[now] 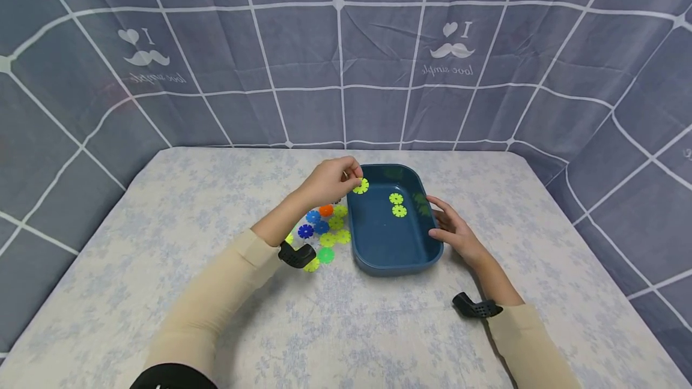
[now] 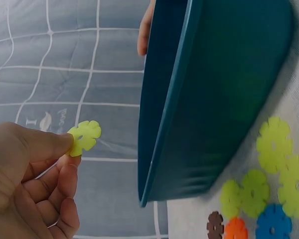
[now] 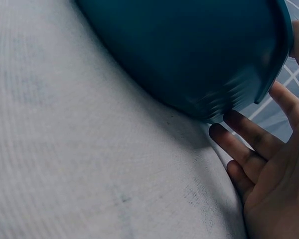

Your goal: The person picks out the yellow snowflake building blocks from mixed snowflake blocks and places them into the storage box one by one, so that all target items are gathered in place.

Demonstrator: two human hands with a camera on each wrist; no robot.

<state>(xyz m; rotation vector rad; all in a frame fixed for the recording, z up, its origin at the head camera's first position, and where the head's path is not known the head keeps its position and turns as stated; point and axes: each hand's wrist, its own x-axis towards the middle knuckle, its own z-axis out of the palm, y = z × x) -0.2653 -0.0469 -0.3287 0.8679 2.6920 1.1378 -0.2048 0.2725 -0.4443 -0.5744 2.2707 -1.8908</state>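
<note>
Between thumb and forefinger my left hand (image 1: 336,180) pinches a yellow-green plastic snowflake disc (image 1: 361,186), held up at the left rim of a dark blue plastic bin (image 1: 378,251). In the left wrist view the disc (image 2: 84,138) has a notched edge and a small centre slot. Inside the bin lie two more yellow-green discs (image 1: 397,205). My right hand (image 1: 456,234) touches the bin's right side; in the right wrist view its fingers (image 3: 249,139) are spread against the outer wall, with the thumb up by the rim.
Left of the bin, partly behind my left forearm, lies a loose pile of snowflake discs in yellow-green, blue (image 1: 321,227), orange (image 1: 326,210) and green (image 1: 326,255). A pale patterned cloth (image 1: 346,329) covers the table. Grey checked curtains (image 1: 303,47) surround it.
</note>
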